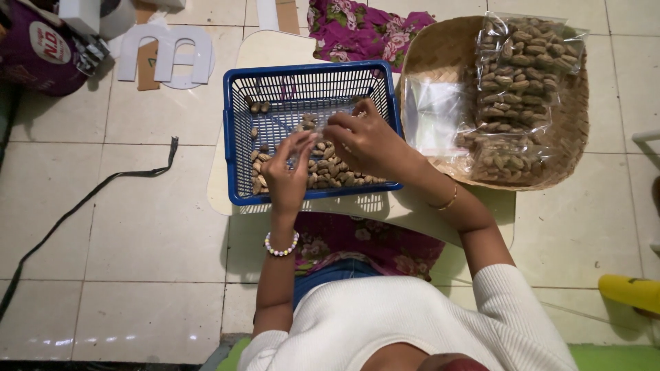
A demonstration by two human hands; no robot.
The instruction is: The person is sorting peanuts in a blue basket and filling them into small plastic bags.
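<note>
the left hand (287, 172) and right hand (361, 141) meet over the blue basket (237, 137), fingers pinched on something too small to tell, above brown nuts (333, 172). far right, bagged nuts (519, 75) fill a woven tray (440, 51).

looks like a home packing setup on a tiled floor (137, 227), with a woven tray (570, 137) of bagged nuts (522, 62) and a blue basket (237, 137)
</note>
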